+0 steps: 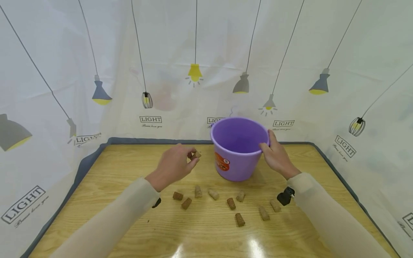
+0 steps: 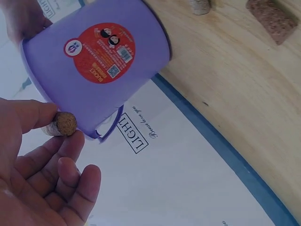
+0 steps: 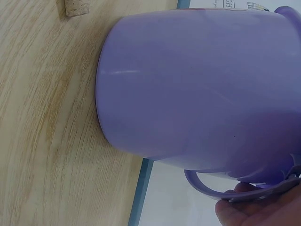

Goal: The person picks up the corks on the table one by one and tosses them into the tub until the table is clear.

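Observation:
My left hand [image 1: 173, 165] pinches a cork [image 2: 67, 124] between thumb and fingertips, to the left of a purple bucket [image 1: 238, 165]. That cork is held up off the table, outside the bucket's rim. With thumb over the rim, my right hand [image 1: 278, 157] grips the bucket at its right side. In the right wrist view, its fingers [image 3: 230, 214] are at the purple handle [image 3: 202, 189]. A red round label [image 2: 106, 54] shows on the bucket's wall. The part of the bucket's inside that faces me is hidden.
Several loose corks lie on the wooden table [image 1: 129, 222] in front of the bucket, among them a dark one [image 1: 240, 219] and a pale one [image 1: 264, 213]. A white sheet [image 1: 180, 43] printed with lamps stands behind the table and along its sides.

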A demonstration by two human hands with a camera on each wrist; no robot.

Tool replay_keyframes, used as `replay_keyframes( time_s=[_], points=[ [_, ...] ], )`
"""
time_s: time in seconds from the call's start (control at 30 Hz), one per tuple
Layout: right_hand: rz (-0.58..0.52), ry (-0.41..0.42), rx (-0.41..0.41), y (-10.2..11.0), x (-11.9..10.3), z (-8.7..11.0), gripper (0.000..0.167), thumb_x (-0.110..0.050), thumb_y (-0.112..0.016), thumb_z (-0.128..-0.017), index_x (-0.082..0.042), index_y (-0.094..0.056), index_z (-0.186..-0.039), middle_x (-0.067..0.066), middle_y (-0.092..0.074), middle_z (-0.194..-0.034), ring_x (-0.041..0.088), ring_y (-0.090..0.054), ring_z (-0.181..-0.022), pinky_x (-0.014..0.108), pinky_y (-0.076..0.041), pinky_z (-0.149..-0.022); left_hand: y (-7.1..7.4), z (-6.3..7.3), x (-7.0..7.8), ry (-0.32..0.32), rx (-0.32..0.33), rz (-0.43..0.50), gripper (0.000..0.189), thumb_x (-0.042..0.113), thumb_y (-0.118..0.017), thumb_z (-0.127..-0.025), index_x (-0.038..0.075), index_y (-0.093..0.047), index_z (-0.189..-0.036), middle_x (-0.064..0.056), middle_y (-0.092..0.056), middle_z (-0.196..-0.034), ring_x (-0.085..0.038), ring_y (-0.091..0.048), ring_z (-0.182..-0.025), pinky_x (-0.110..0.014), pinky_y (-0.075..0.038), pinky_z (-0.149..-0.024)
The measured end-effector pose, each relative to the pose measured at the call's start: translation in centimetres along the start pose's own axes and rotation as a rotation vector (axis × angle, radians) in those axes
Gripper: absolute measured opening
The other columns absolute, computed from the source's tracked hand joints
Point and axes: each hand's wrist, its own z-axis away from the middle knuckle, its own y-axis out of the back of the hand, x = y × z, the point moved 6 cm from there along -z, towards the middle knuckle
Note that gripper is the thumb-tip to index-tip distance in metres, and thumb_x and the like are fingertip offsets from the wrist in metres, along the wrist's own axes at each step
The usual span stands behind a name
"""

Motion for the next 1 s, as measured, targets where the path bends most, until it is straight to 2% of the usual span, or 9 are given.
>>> replay_keyframes(
  time_s=[0.13,0.23,0.43,0.67,0.8,1.0],
  points=[
    [0.000,0.005,0.002,0.0,0.0,0.0,0.075,-0.036,-0.033,-0.106,-0.007,0.002,-0.165,0.026,-0.025,-0.165,0.045,-0.028,-0.149,0.061,-0.026,-0.120,0.1,-0.7,0.5,-0.009,0.007,0.012,0.008,0.022,-0.073,-0.096,0.017,-0.077,-0.099,0.004,-0.072,-0.089,-0.011,-0.060,-0.076,-0.022,-0.048,-0.054],
    [-0.003,0.009,0.007,0.1,0.0,0.0,0.075,-0.035,-0.034,-0.106,-0.007,0.002,-0.165,0.026,-0.026,-0.164,0.044,-0.029,-0.149,0.061,-0.027,-0.120,0.2,-1.2,0.8,-0.012,0.014,0.016,0.008,0.022,-0.073,-0.096,0.016,-0.077,-0.099,0.004,-0.073,-0.090,-0.011,-0.061,-0.076,-0.023,-0.048,-0.053],
    [-0.003,0.013,0.020,0.3,-0.1,0.2,0.074,-0.035,-0.035,-0.106,-0.007,-0.001,-0.165,0.027,-0.030,-0.163,0.045,-0.031,-0.148,0.062,-0.028,-0.119,0.7,-2.2,1.6,-0.035,0.043,0.025,0.009,0.021,-0.073,-0.096,0.014,-0.078,-0.100,0.002,-0.073,-0.090,-0.014,-0.062,-0.079,-0.027,-0.051,-0.061],
    [0.001,0.016,0.022,0.3,-0.2,0.3,0.073,-0.031,-0.036,-0.106,-0.007,-0.003,-0.165,0.027,-0.032,-0.161,0.045,-0.033,-0.147,0.062,-0.029,-0.118,0.8,-3.1,2.2,-0.037,0.052,0.017,0.010,0.021,-0.071,-0.097,0.014,-0.078,-0.099,0.002,-0.073,-0.090,-0.015,-0.061,-0.081,-0.028,-0.053,-0.064],
    [0.007,0.003,0.015,0.2,-0.2,0.2,0.074,-0.032,-0.035,-0.106,-0.007,0.000,-0.165,0.027,-0.028,-0.163,0.045,-0.030,-0.148,0.062,-0.027,-0.119,0.8,-3.8,2.6,-0.047,0.064,0.019,0.009,0.020,-0.072,-0.097,0.013,-0.077,-0.099,0.003,-0.072,-0.089,-0.015,-0.059,-0.083,-0.029,-0.053,-0.067],
    [0.012,-0.009,0.004,0.1,-0.2,0.2,0.075,-0.033,-0.035,-0.106,-0.008,0.003,-0.165,0.026,-0.025,-0.165,0.044,-0.028,-0.150,0.062,-0.025,-0.120,1.0,-4.8,3.5,-0.083,0.095,0.029,0.009,0.021,-0.073,-0.097,0.013,-0.076,-0.101,0.003,-0.071,-0.089,-0.015,-0.057,-0.081,-0.027,-0.050,-0.065]
  ],
)
